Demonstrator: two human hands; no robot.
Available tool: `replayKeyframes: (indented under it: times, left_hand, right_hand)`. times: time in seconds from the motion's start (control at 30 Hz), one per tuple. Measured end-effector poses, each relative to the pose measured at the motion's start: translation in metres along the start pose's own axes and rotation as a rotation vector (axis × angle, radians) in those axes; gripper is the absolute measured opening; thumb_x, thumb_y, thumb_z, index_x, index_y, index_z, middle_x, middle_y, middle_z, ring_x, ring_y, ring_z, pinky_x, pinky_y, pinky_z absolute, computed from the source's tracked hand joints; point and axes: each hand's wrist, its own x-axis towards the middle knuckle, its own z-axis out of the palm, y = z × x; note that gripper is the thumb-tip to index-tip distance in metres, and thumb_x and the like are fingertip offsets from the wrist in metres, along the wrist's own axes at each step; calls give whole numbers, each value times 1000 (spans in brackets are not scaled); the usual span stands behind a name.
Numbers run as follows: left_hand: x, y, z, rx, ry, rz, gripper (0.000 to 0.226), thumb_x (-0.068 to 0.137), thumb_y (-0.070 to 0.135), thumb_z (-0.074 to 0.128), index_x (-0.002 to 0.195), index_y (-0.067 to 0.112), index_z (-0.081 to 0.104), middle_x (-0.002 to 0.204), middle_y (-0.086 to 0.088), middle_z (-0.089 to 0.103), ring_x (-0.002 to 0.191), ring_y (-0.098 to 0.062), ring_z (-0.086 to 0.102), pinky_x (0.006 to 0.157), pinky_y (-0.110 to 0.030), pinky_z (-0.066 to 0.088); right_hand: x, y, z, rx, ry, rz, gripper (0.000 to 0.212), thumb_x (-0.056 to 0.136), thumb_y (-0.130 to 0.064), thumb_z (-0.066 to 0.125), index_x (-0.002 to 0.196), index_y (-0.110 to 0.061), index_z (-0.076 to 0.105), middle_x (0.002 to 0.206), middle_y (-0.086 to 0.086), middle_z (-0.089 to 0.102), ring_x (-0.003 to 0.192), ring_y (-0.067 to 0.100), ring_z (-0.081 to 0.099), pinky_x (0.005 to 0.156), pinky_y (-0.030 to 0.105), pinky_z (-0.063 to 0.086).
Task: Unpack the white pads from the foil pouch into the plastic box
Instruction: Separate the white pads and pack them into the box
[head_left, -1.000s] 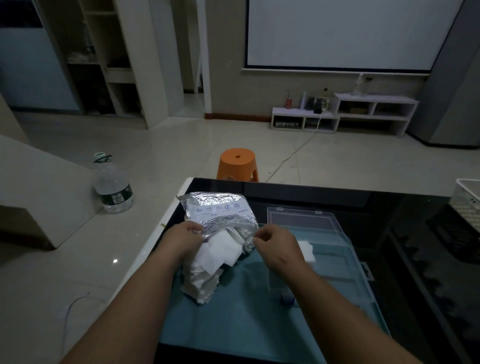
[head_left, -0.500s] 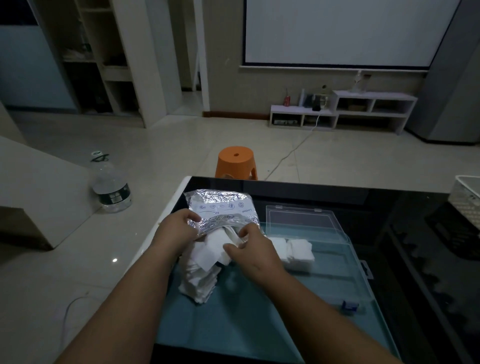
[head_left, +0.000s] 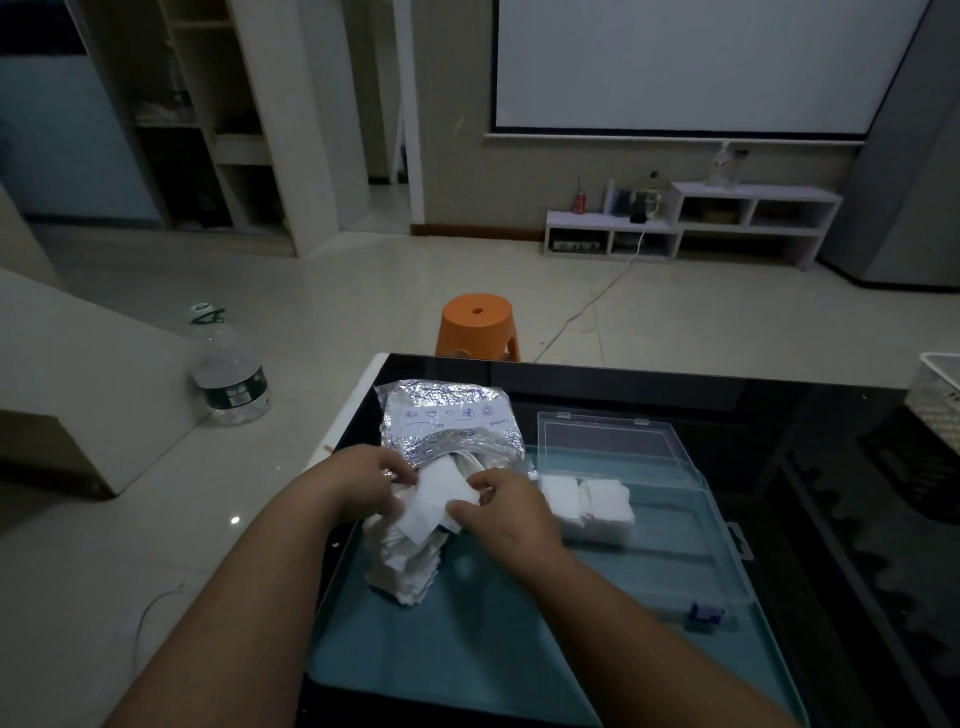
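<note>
Hands first: our right hand (head_left: 501, 512) pinches one white pad (head_left: 434, 501) at the pouch mouth, our left hand (head_left: 363, 483) clamps the foil pouch (head_left: 449, 428) edge. We should draw it clear singly, then carry it toward three o'clock, stacking beside the pads (head_left: 587, 506) in the plastic box (head_left: 675, 530).

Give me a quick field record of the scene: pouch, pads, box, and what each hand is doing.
pouch: foil pouch on the table's left side, mouth open toward the person
left hand: at the pouch mouth, on the foil
right hand: pinching a white pad at the mouth
loose pads: piled below the pouch
plastic box: open, right of pouch
pads in box: far-left corner
</note>
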Motion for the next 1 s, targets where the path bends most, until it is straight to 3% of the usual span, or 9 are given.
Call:
replayKeyframes:
  times: [0.07,0.23,0.4,0.63,0.73,0.8,0.87,0.93,1.0]
  left_hand:
    - [-2,2,2,78,-53,-4,47,77,5,72,119,27,67,110,1,59,99,-18,60,78,-23,43]
    - [-5,6,5,204,-106,-13,59,79,13,73,133,25,54,124,-2,58,102,-19,57,81,-25,43]
    - [-6,6,7,223,-37,-68,52,70,21,81,113,22,52,116,-5,57,94,-22,59,70,-29,45]
    - [-9,13,5,221,58,-24,39,67,13,78,101,15,59,97,-3,58,83,-20,61,61,-26,49]
    - [-9,14,1,103,79,-3,27,68,7,78,90,14,63,82,-2,59,69,-15,57,51,-22,42]
    - [-10,14,1,22,113,17,24,68,4,76,88,12,64,79,-3,59,66,-14,55,49,-21,40]
    - [-12,16,2,-82,150,39,22,70,1,72,88,11,65,77,-5,59,63,-16,56,47,-20,39]
    - [-11,18,2,-223,158,54,20,71,-2,71,87,9,66,77,-10,62,61,-21,58,48,-22,43]
    - [-11,19,2,-341,154,58,20,72,-4,71,86,9,66,78,-15,63,61,-25,60,49,-26,46]
  right_hand:
    - [0,1,0,-15,8,-2,43,83,-34,71,123,-20,64,115,0,68,106,18,63,88,24,47]
    - [1,-1,-7,13,47,-2,19,77,-25,69,96,-26,69,86,-7,62,80,14,59,66,23,41]
    - [-1,-3,-10,30,70,-7,12,73,-22,66,83,-27,60,77,-8,60,77,17,59,62,25,43]
    - [-9,-7,-16,68,34,-6,36,76,-25,61,112,-26,65,100,-1,64,90,20,61,71,26,42]
    - [-10,-10,-21,172,59,-2,33,63,-35,54,89,-22,69,81,-1,67,78,21,62,64,29,46]
    - [-10,-9,-26,261,102,19,33,59,-35,53,78,-13,68,77,9,68,71,24,61,65,41,53]
    - [-9,-9,-34,352,115,64,30,63,-30,56,77,-5,66,80,19,68,66,23,58,64,48,56]
    - [-11,-10,-45,468,99,107,12,77,-15,58,76,-3,63,76,16,63,64,22,57,57,39,53]
    - [-11,-10,-57,591,96,149,12,84,-1,54,74,-4,59,75,11,57,65,23,56,57,34,52]
